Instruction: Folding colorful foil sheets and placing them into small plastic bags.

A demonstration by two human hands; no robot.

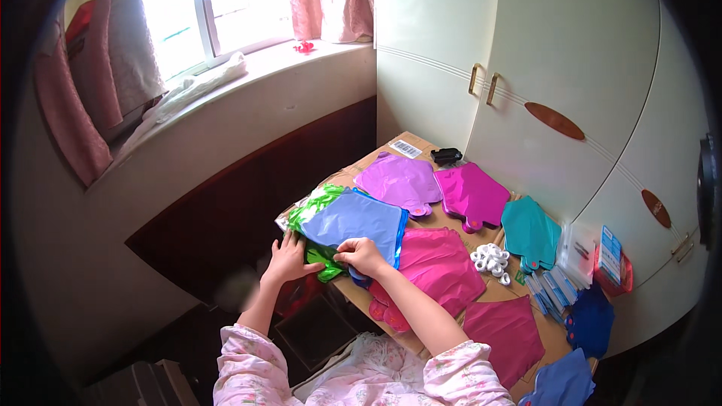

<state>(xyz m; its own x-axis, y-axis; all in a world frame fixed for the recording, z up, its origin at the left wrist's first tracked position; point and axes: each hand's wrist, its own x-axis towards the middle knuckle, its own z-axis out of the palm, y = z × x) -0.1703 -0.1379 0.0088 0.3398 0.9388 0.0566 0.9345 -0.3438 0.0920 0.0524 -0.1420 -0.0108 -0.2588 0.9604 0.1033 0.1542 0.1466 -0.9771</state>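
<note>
My left hand (287, 260) lies with fingers spread on crinkled bright green foil (319, 206) at the left edge of the cardboard-topped surface. A light blue, flat foil piece (353, 218) rests over part of the green foil, with a darker blue edge showing beneath it. At its near edge, my right hand (362, 257) has thumb and fingers pinched together on the light blue foil; the exact grip is partly hidden. Beside my right forearm is a pink pile of flat foil pieces (444, 267) with rounded tabs.
Purple (398, 180), magenta (472, 194) and teal (530, 231) foil piles lie farther back. White rings (490, 262), blue-white packets (553, 289) and a red basket (615, 274) sit at right. A black object (446, 156) stands near the white wardrobe (556, 45).
</note>
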